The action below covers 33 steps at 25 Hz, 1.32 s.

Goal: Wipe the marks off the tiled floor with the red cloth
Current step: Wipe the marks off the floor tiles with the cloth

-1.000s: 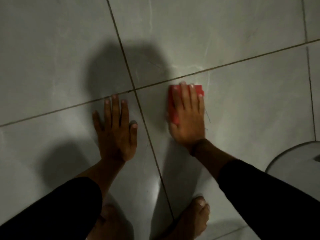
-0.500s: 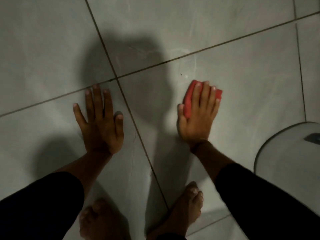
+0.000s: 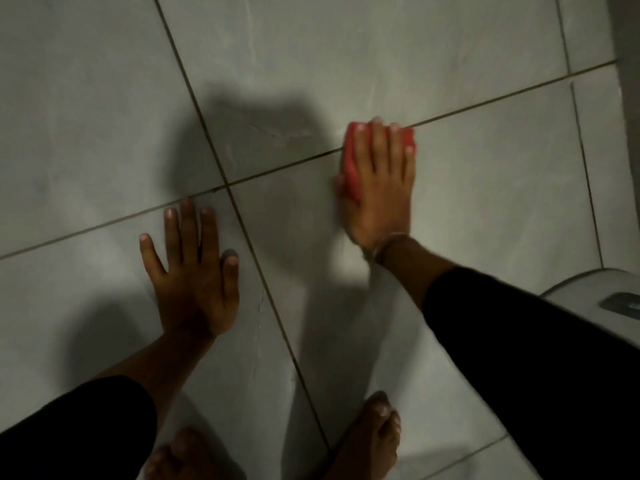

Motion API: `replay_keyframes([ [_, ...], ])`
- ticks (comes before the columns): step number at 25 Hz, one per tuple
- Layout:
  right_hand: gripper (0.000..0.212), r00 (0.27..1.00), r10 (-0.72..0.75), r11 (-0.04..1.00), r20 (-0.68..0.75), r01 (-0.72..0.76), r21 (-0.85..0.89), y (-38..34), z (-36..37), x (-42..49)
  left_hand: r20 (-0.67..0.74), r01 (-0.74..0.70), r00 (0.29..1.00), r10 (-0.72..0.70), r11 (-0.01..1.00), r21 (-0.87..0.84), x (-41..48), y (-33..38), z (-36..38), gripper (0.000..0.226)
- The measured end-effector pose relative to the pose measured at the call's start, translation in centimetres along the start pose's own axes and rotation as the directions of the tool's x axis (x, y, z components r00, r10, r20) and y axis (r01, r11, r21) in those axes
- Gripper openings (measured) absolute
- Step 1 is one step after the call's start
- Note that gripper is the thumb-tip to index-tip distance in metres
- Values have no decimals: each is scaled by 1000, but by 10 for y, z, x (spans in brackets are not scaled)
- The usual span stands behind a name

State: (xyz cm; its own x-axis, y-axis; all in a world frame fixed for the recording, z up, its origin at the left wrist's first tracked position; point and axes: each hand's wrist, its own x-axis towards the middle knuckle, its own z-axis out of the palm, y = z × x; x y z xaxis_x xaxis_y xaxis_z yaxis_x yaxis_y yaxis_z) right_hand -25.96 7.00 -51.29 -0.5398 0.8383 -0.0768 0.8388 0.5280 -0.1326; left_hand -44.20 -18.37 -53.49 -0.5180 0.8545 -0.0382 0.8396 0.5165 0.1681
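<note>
The folded red cloth [image 3: 350, 168] lies flat on the grey tiled floor [image 3: 104, 98], right on a grout line. My right hand [image 3: 381, 192] presses down on it with fingers stretched over it, so only its left edge and far corners show. My left hand [image 3: 194, 275] rests flat on the tile to the left, fingers spread, holding nothing. Faint pale scuff marks [image 3: 277, 135] show on the tile left of the cloth, inside my shadow.
My two bare feet [image 3: 367, 441] stand at the bottom of the view. A white rounded toilet base [image 3: 588, 299] sits at the right edge. A wall edge [image 3: 628, 98] runs down the far right. Dark grout lines cross between my hands.
My right hand has slid the cloth away from me, from the near tile up onto the grout line. My left hand has stayed planted on the floor.
</note>
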Motion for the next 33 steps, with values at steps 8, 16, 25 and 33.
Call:
replay_keyframes([
  [8, 77, 997, 80, 997, -20, -80, 17, 19, -8, -1, 28, 30, 999, -30, 999, 20, 2, 2, -4, 74],
  [16, 80, 878, -453, 891, 157, 442, 99, -34, 2, -157, 62, 46, 997, -47, 999, 4, 0, 4, -5, 74],
  [25, 73, 939, -341, 930, 32, 333, 153, -112, 26, -98, 65, 50, 997, -51, 999, 6, 2, 5, -5, 72],
  [33, 84, 957, -239, 969, 167, 245, -15, -2, 3, -186, 58, 49, 997, -49, 999, 8, 3, 5, -7, 72],
])
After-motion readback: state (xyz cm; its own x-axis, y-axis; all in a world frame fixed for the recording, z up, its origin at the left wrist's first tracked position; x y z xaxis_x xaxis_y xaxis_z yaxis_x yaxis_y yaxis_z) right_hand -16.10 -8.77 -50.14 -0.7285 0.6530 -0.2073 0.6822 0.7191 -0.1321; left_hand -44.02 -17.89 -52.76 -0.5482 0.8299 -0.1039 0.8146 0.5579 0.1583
